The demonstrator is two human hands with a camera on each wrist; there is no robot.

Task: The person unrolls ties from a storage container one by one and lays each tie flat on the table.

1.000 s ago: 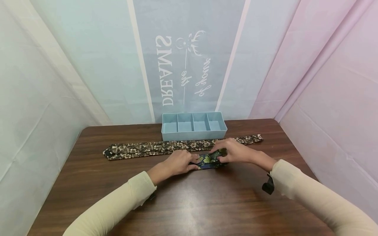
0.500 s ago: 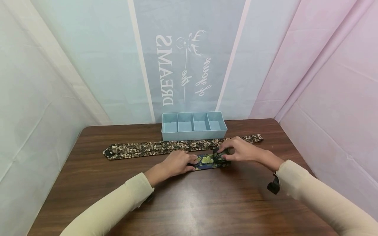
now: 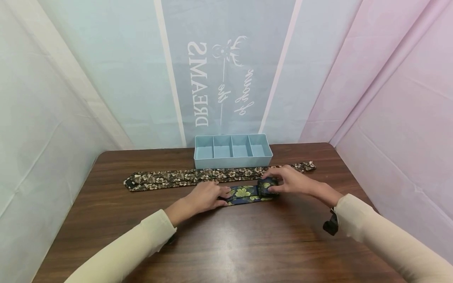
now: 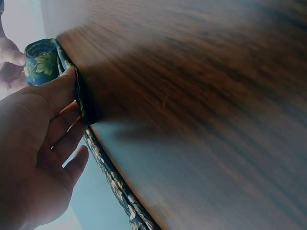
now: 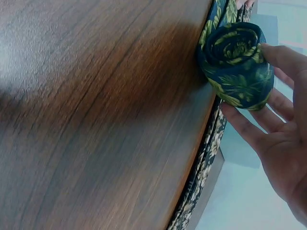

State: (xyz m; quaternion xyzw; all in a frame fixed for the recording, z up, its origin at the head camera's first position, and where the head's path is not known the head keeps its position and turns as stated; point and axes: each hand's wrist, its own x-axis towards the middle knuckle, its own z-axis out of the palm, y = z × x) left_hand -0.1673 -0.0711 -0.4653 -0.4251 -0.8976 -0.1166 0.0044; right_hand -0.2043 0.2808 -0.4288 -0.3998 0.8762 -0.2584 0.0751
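A navy necktie (image 3: 243, 193) with yellow-green flowers lies partly flat on the table, its right end wound into a roll (image 5: 240, 72). My right hand (image 3: 293, 181) grips that roll between thumb and fingers; in the right wrist view its spiral edge shows. The left hand (image 3: 203, 196) pinches the flat part at its left end, thumb on the near edge and fingers on the far one. That end is hidden beneath the fingers. Just behind both hands, a dark necktie with cream flowers (image 3: 170, 180) stretches lengthwise across the table.
At the table's back edge stands a light blue tray (image 3: 233, 162) with several compartments, with nothing in them. The brown wooden table (image 3: 226, 243) extends toward me. Pale printed cloth (image 3: 223, 78) hangs behind and at both sides.
The roll in my right hand has turned and shifted slightly right, now standing clearer. My left hand has slid left along the tie, uncovering more of its flat part.
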